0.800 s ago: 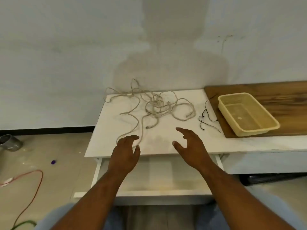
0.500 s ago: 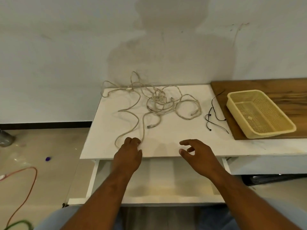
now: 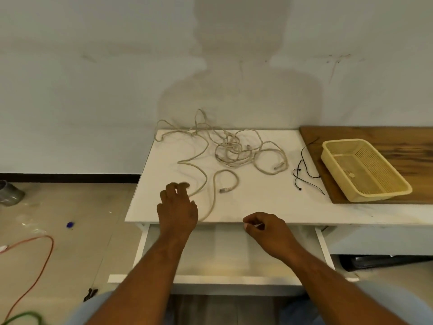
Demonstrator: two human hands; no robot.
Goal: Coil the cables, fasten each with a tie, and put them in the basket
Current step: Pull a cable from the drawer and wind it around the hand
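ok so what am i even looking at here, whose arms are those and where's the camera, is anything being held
The picture comes from one camera worn on a person's head, looking forward and down, so the two bare arms are that person's own. On the white table lies a tangle of beige cables, with thin black ties beside it. A yellow basket, apparently empty, sits on a wooden board to the right. The left hand reaches onto the table by the nearest cable strand, fingers spread, not clearly gripping it. The right hand hovers at the table's front edge, fingers loosely curled; I see nothing held in it.
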